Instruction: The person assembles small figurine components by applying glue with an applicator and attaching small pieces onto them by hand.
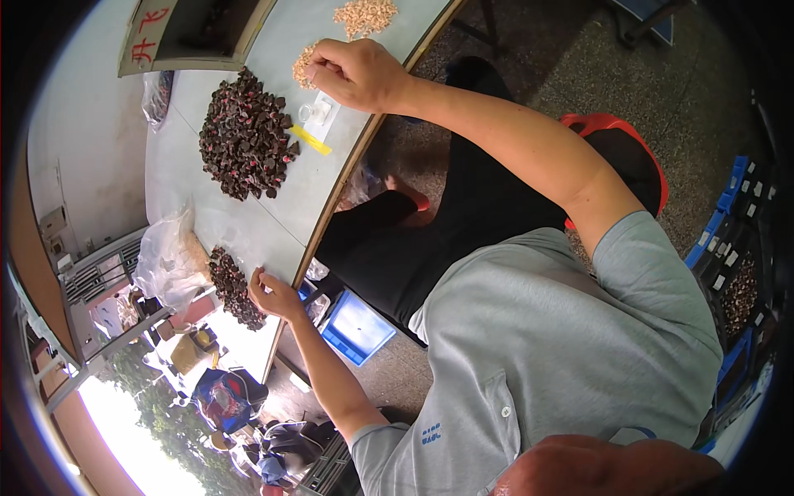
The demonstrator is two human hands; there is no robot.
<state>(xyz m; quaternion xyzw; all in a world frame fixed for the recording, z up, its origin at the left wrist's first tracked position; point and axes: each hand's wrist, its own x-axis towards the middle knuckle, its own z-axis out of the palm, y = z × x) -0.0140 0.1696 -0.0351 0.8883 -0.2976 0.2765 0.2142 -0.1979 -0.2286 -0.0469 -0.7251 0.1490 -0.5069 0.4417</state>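
My right hand (360, 76) is closed over the table's edge, thumb and fingers pinched together beside a small pile of pale tan pieces (303, 68). Whatever the pinch holds is hidden. My left hand (279, 298) has its fingers curled together at the edge of a small pile of dark pieces (235, 289); I cannot make out anything in them. Between the hands lies a large heap of dark, chunky pieces with reddish bits (248, 136). Close to the right hand are a white card (327, 116), a small clear round piece (307, 113) and a yellow strip (311, 140).
The pale table (273, 227) has a second tan pile (364, 16), an open-fronted box (136, 62) and a clear plastic bag (169, 256). Below its edge sits a blue tray (357, 328). A red chair (653, 157) and dark trays with blue edges (728, 198) stand at right.
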